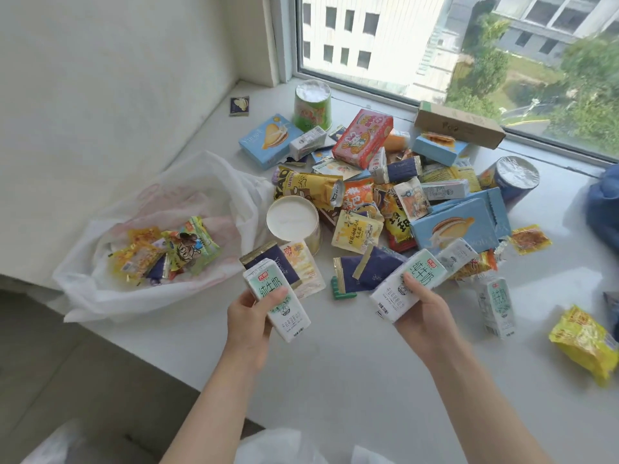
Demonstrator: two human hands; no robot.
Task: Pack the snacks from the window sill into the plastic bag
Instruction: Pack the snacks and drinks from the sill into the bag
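The left hand (249,316) holds a milk carton (276,301), with the thumb curled over its front and the fingers behind it. The carton's long side runs from up-left to down-right, and its top end points toward the snack pile. The right hand (423,311) holds a second milk carton (407,286), thumb pressed on the front. This one leans the other way: its long side runs from down-left to up-right, and its top points at the pile too. Both cartons are lifted just above the white window sill (335,373).

A third milk carton (497,304) lies on the sill to the right of the right hand. A yellow packet (584,343) lies further right.

Behind the hands is the big pile of snacks. In it are a blue cake box (459,226), a red box (363,139), a green cup (313,107) and a round can (294,224) lying on its side.

The white plastic bag (160,229) sits open at the left end of the sill, near the left hand. Some small snack packets (167,252) are inside it.
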